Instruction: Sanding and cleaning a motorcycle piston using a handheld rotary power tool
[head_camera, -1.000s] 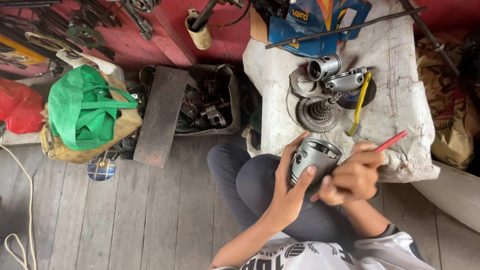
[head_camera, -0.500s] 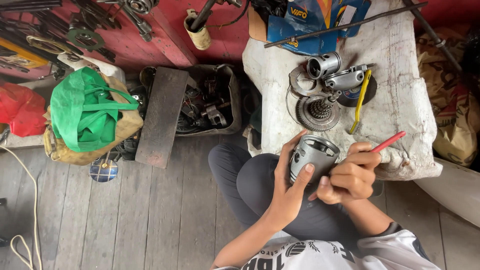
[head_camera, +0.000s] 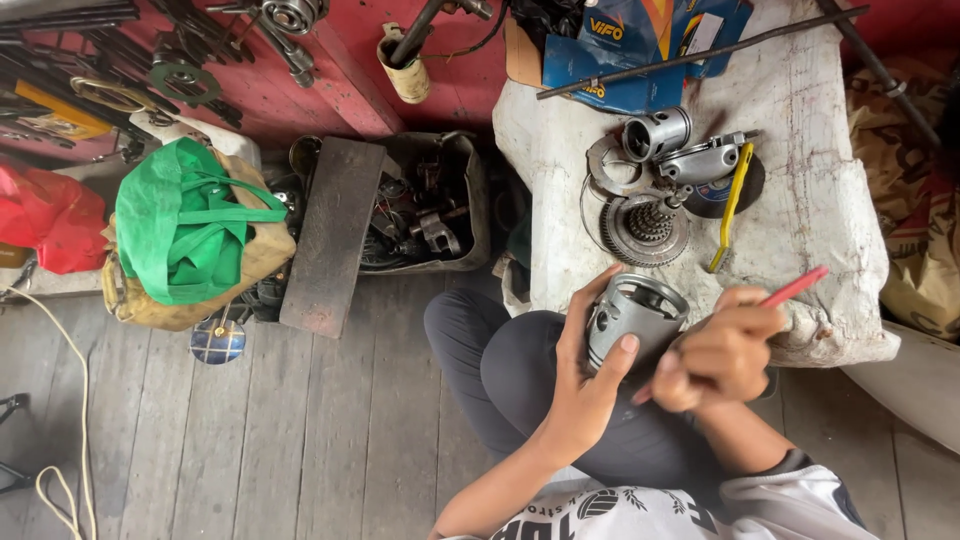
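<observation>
Your left hand (head_camera: 590, 385) has its fingers wrapped round the piston (head_camera: 632, 318), open end up, held over your lap just off the surface (head_camera: 830, 215). Right hand (head_camera: 722, 350), touching it from the right, pinches a red pen (head_camera: 795, 287).

White cloth-covered bench (head_camera: 820, 200), toothed gear (head_camera: 645, 230), grey metal housings (head_camera: 680, 145), yellow-handled tool (head_camera: 730, 205), long rod (head_camera: 700, 55), blue box (head_camera: 640, 45)

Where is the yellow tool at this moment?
In the head view, the yellow tool lies on the white-covered bench, right of the gear, partly over a dark disc, above the right hand.
</observation>
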